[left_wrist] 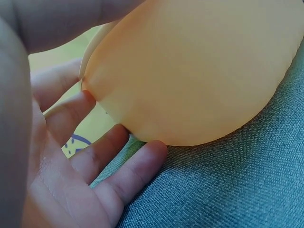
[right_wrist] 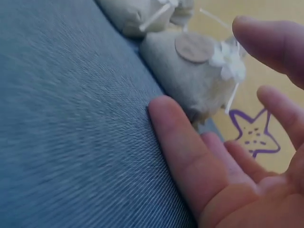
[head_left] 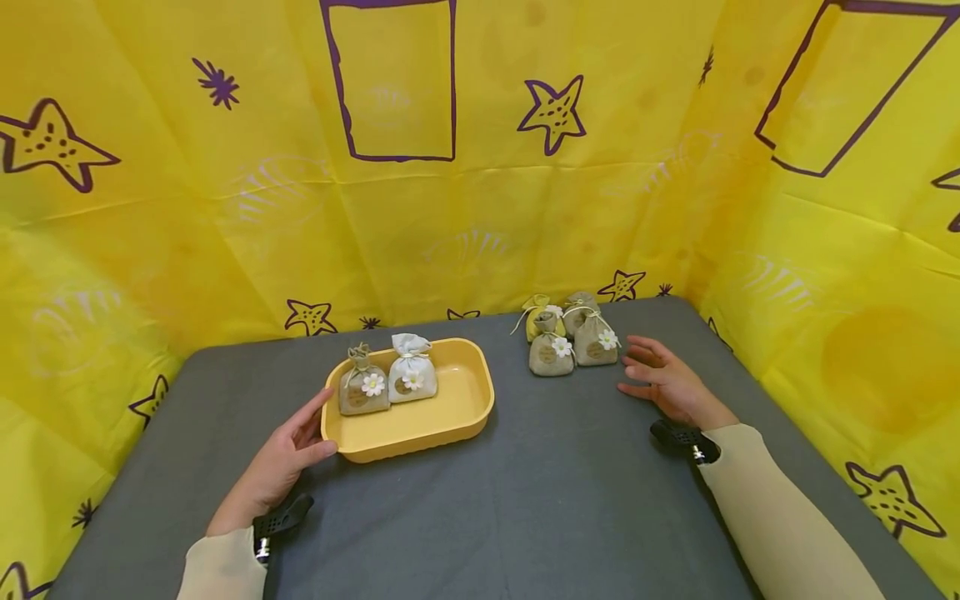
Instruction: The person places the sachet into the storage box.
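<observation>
A yellow tray (head_left: 450, 433) lies on the table. At its left end my left hand (head_left: 279, 467) touches it, the fingertips (left_wrist: 159, 148) on the end wall and the thumb along the near corner. Inside the tray stand a brownish-grey sachet (head_left: 363, 393) and a white sachet (head_left: 412, 379), each with a white flower. My right hand (head_left: 667, 383) is just right of several tied sachets, spread and holding nothing. The closest is a beige sachet (head_left: 596, 342) with a flower and round label; another beige sachet (head_left: 551, 357) and a yellow sachet (head_left: 534, 318) stand left of it.
A grey cloth covers the table (head_left: 480, 517). Yellow printed fabric (head_left: 480, 217) rises behind it and along both sides. Each wrist carries a small black camera, as on the right (head_left: 678, 435). One more sachet (head_left: 579, 305) stands at the back of the right-hand group.
</observation>
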A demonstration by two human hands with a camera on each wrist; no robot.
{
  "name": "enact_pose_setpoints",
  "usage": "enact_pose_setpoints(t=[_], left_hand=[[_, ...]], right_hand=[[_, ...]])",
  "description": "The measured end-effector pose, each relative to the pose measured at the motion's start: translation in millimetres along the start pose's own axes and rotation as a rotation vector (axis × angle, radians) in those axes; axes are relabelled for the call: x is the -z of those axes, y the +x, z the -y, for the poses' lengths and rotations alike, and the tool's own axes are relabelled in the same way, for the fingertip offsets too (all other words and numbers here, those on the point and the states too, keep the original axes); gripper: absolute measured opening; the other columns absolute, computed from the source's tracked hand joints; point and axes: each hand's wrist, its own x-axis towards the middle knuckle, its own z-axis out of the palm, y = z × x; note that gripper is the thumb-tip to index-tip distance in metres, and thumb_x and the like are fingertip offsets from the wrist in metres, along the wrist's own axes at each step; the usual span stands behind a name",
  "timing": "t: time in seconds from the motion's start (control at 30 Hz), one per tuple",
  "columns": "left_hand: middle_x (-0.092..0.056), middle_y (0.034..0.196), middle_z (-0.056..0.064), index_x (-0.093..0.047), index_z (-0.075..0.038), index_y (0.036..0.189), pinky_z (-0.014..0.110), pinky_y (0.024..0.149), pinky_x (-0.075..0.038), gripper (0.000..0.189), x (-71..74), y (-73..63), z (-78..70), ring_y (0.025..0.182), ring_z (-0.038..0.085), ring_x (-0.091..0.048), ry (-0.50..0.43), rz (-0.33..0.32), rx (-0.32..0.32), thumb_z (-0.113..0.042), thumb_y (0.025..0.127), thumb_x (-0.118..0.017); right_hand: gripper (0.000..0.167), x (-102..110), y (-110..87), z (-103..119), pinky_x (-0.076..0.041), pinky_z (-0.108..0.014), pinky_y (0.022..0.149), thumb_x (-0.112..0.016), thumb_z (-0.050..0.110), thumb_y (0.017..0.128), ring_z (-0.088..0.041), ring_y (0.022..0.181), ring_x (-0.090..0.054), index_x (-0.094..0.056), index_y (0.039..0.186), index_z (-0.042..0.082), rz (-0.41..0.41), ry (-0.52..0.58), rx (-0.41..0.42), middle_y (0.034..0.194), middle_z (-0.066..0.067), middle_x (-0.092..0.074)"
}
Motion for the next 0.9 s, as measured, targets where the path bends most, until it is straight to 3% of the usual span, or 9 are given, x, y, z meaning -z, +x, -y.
enact_pose_setpoints(t=[0.47,0.73,0.9], left_hand=[[-0.006,0.165,0.013,-0.016,-0.014,0.161,0.015,0.097,-0.038,0.079,0.5,0.6,1.4,0.148,0.04,-0.012,-0.011,0.001,0.009,-0.009,0.098,-0.064],[-0.006,0.166,0.012,-0.017,-0.014,0.161,0.015,0.097,-0.038,0.08,-0.2,0.7,1.0,0.148,0.04,-0.012,-0.005,-0.006,0.015,-0.01,0.098,-0.065],[-0.006,0.166,0.012,-0.017,-0.014,0.161,0.015,0.097,-0.038,0.08,0.7,0.5,0.9,0.148,0.039,-0.011,-0.002,-0.005,0.011,-0.01,0.098,-0.065]], right_hand=[[0.08,-2,44.8,1,-0.053,-0.048,0.091,-0.069,0.004,0.094,-0.043,0.141,-0.025,-0.021,0.158,0.011,-0.059,-0.189,0.025,0.163,-0.013,-0.013],[0.063,-8,47.4,1,-0.056,-0.037,0.085,-0.07,0.004,0.093,-0.024,0.109,-0.056,-0.039,0.148,0.005,-0.067,-0.317,0.027,0.157,-0.019,-0.025],[0.056,-10,47.6,0,-0.057,-0.033,0.082,-0.071,0.004,0.093,-0.018,0.097,-0.059,-0.043,0.141,0.0,-0.075,-0.338,0.022,0.141,-0.023,-0.037]])
